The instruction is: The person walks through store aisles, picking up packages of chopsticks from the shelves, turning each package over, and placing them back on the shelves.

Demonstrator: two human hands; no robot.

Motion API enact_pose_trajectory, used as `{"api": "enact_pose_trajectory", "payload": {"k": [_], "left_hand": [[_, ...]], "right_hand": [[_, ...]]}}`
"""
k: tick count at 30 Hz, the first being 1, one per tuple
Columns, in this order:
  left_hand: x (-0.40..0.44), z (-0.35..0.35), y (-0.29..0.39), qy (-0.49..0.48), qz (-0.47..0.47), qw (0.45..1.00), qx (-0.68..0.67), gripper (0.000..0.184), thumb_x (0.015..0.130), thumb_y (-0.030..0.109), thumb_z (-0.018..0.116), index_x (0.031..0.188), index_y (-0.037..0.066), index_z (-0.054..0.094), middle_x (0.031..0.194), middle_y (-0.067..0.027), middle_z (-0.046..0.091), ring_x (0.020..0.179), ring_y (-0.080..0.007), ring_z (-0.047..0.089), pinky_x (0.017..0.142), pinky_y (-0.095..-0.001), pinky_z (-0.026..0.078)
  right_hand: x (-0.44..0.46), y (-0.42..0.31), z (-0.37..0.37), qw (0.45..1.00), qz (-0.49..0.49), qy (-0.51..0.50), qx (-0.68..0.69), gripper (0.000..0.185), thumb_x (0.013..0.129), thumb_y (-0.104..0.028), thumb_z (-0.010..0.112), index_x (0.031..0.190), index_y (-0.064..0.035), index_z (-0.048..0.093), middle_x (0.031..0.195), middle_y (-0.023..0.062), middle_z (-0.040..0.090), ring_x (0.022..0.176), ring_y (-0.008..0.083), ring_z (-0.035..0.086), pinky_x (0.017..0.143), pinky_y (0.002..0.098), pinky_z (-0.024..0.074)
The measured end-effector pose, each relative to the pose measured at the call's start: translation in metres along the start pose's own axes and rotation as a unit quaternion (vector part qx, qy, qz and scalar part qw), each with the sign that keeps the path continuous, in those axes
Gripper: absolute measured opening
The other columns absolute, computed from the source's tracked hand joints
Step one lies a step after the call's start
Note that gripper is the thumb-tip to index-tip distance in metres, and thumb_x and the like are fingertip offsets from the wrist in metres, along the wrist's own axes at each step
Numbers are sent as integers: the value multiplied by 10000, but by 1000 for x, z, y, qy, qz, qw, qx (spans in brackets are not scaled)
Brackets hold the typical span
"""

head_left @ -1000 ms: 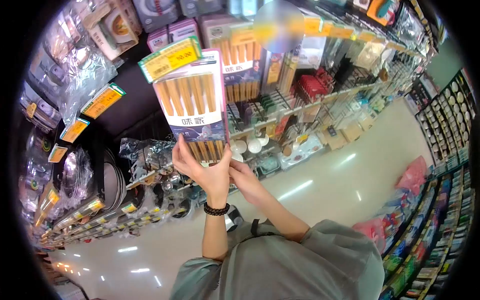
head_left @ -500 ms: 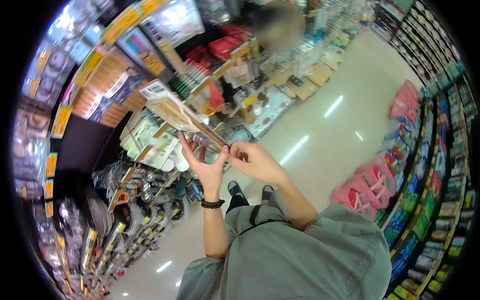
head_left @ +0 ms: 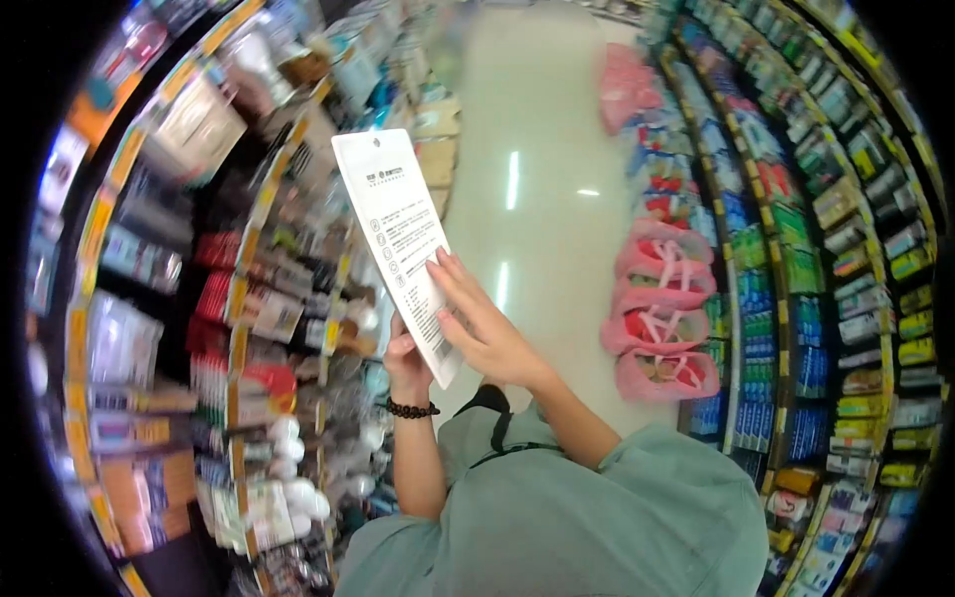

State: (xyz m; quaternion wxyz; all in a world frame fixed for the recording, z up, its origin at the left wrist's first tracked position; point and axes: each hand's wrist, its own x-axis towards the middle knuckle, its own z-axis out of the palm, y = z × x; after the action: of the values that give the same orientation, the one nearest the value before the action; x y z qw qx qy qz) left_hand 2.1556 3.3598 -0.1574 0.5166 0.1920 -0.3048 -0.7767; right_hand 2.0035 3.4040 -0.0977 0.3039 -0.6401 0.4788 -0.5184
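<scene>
A flat white package [head_left: 390, 224] with a hang hole at its top and dark print on the side facing me is held up at a tilt in the middle of the head view. My left hand [head_left: 405, 363], with a dark beaded bracelet [head_left: 412, 409] on its wrist, grips the package low on its left side. Most of its fingers are hidden behind the package. My right hand [head_left: 490, 333] lies against the lower right of the printed face, fingers stretched out and touching the print. The package's other side is out of sight.
Crowded shelves [head_left: 237, 388] of kitchenware run along my left. Stocked shelves [head_left: 754, 328] of small packets line the right. Pink bags [head_left: 662, 323] stand at the right shelf's foot, with another pink bundle [head_left: 629, 88] farther up. Shiny aisle floor [head_left: 537, 199] lies between.
The view has swung right, toward the aisle. The package has turned from nearly edge-on to showing its white printed side. My right hand has moved from its lower edge onto that face.
</scene>
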Motion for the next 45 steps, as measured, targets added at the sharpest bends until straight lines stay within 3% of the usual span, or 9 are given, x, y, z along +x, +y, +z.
{"api": "enact_pose_trajectory", "payload": {"k": [5,11,16,25,31,35,38,42,45], "left_hand": [[127,55,-26,47,-34,998,-38,699,936,455,354,1462,-4,396,1450,-171,484,1307,-300,505,1107,-434,405],[255,71,-53,-219,-63,920,-318,718,977,528,352,1476,13,384,1475,-186,455,1334,-323,473,1128,-461,379],[324,70,-100,-165,-157,950,-212,728,977,546,352,1472,14,390,1464,-179,470,1321,-328,485,1122,-465,388],[399,180,-115,-226,-272,933,63,744,993,584,352,1478,20,392,1472,-138,477,1312,-278,496,1101,-406,407],[476,207,-160,-229,-326,910,111,688,970,591,452,1363,29,513,1203,-100,619,1050,-190,616,878,-358,521],[546,216,-188,-320,-265,875,248,640,972,551,481,1329,23,547,1191,-103,614,1048,-172,592,867,-329,494],[584,271,-197,-430,-133,803,392,634,978,478,498,1387,-7,504,1273,-140,581,1163,-213,540,978,-339,434],[619,301,-218,-427,-131,791,418,567,987,303,505,1472,19,430,1404,-171,509,1225,-259,516,1031,-368,407],[648,307,-225,-391,-110,811,421,746,857,272,715,1491,28,408,1410,-157,516,1210,-264,540,992,-384,453]], "right_hand": [[67,24,-68,979,-13,54,-194,618,970,-218,557,1522,-43,341,1589,244,256,1474,458,201,1184,495,215],[140,44,-115,946,28,49,-319,656,952,-241,587,1527,-55,332,1602,231,228,1483,453,171,1171,575,187],[168,62,-151,935,74,106,-329,661,947,-232,594,1519,-27,333,1614,221,204,1500,422,143,1189,568,134],[205,111,-249,894,76,256,-359,573,916,-183,643,1412,41,464,1462,245,463,1379,384,432,1099,438,404],[241,155,-351,898,84,381,-205,236,927,-128,631,1099,27,674,984,200,721,906,299,720,788,376,562],[281,173,-426,898,162,408,-32,197,1000,-123,560,913,37,634,752,33,621,688,38,556,593,217,436],[313,228,-462,904,102,394,129,279,1009,-145,549,784,18,568,613,-5,521,550,66,453,498,257,370],[342,268,-493,875,83,421,225,322,1056,-211,486,816,-14,571,669,-41,504,574,54,439,510,247,355],[357,293,-524,841,117,415,327,299,1065,-243,473,948,-24,641,794,-3,623,667,77,571,608,232,454]]}}
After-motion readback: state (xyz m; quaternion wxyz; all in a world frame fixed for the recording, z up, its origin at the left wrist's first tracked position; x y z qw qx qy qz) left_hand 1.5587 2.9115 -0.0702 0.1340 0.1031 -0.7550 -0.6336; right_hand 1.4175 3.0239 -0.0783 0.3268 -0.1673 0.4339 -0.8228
